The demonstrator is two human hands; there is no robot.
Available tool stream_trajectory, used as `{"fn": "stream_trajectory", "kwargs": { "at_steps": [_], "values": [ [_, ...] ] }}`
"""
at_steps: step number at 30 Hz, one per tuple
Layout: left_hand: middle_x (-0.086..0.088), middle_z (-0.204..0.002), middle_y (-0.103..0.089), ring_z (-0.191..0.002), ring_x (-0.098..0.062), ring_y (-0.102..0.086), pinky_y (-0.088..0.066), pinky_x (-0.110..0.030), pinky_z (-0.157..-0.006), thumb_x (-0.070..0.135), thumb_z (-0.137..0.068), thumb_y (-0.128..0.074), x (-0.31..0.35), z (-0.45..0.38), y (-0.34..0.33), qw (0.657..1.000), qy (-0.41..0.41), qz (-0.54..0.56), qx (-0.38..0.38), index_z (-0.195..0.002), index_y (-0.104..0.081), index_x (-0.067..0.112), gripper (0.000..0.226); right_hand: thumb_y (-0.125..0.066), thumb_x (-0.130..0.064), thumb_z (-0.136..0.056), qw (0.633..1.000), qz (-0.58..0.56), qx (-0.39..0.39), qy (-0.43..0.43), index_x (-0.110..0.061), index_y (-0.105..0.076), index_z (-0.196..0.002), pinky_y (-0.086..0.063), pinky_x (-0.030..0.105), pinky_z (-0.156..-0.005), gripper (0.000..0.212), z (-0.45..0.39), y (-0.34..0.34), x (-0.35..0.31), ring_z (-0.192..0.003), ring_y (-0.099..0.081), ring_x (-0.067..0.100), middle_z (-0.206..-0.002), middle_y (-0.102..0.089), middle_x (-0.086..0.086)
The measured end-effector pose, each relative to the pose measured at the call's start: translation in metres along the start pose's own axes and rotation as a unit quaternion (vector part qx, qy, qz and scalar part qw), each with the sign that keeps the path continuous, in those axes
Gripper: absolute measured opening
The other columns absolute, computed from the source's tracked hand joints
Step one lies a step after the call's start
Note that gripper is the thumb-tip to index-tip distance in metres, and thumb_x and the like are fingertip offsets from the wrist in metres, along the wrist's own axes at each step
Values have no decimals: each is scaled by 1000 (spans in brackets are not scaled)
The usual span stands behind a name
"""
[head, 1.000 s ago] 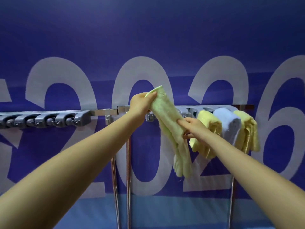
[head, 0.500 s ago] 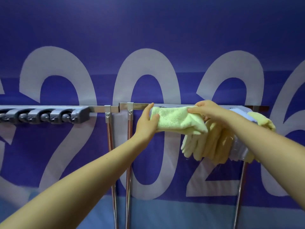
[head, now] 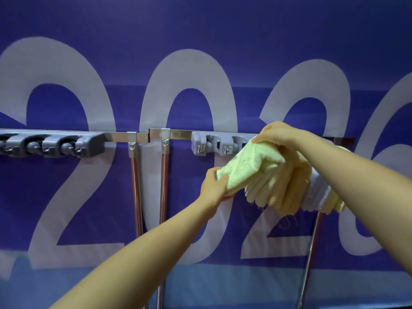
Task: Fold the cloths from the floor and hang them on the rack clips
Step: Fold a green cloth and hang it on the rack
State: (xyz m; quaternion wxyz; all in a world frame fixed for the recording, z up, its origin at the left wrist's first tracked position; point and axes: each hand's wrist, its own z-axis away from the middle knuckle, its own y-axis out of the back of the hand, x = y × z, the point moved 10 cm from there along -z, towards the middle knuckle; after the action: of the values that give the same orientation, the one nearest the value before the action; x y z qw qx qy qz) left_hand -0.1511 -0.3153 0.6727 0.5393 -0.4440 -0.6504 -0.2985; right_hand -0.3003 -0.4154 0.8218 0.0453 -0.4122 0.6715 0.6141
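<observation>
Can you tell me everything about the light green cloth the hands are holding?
The green cloth is pale lime, fuzzy like terry towel, and folded into a thick strip. It slants from low left up to the right, just below the grey clips. The left hand grips its lower end; the right hand pinches its upper end near a clip. Its right side lies against the yellow cloths already hanging there. Whether a clip has caught it cannot be seen.

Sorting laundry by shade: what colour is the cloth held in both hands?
Pale yellow-green cloth, shown best in the head view.
</observation>
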Motion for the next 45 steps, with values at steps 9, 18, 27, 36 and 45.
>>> {"fn": "stream_trajectory", "kwargs": {
  "at_steps": [9, 18, 27, 36, 45],
  "values": [
    [-5, -113, -56, -87, -17, -61, -59, -30, -71, 17, -98, -48, -53, -22, 0, 994, 83, 65, 18, -125, -48, 14, 28, -68, -34, -83, 999, 10, 17, 30, -4, -68, -103, -47, 32, -72, 36, -12, -14, -6, -85, -55, 20, -97, -63, 10],
    [-1, -73, -54, -44, -4, -50, -40, -16, -43, 17, -86, -63, -84, -29, -45, 989, 98, 105, -16, -114, -56, 0, 33, -64, -42, -85, 989, -28, 124, 69, -18, -66, -102, -44, 29, -82, 30, 0, 1, 3, -97, -59, 15, -103, -65, -2],
    [-6, -110, -62, -69, -10, -62, -50, -22, -55, 15, -90, -60, -99, -28, -57, 988, 117, 102, -14, -139, -43, 13, 52, -62, -36, -84, 992, -21, 117, 52, 4, -66, -85, -36, 29, -66, 41, 4, -9, 6, -72, -42, 16, -74, -47, 12],
    [0, -78, -64, -72, -14, -60, -48, -27, -63, 30, -95, -48, -25, -31, -55, 994, 94, 55, -7, -86, -64, 12, 25, -60, -17, -82, 994, 10, 88, -71, -11, -45, -68, -33, 27, -50, 21, -8, -10, 6, -61, -41, 21, -67, -43, 3],
    [-6, -86, -70, -79, -19, -64, -56, -37, -81, 32, -93, -60, -24, -39, -47, 990, 65, 127, 21, -87, -65, 11, 23, -64, -9, -82, 977, -183, 79, -78, -13, -61, -93, -47, 22, -56, 13, -16, -12, 23, -70, -56, 17, -84, -60, 4]
  ]
}}
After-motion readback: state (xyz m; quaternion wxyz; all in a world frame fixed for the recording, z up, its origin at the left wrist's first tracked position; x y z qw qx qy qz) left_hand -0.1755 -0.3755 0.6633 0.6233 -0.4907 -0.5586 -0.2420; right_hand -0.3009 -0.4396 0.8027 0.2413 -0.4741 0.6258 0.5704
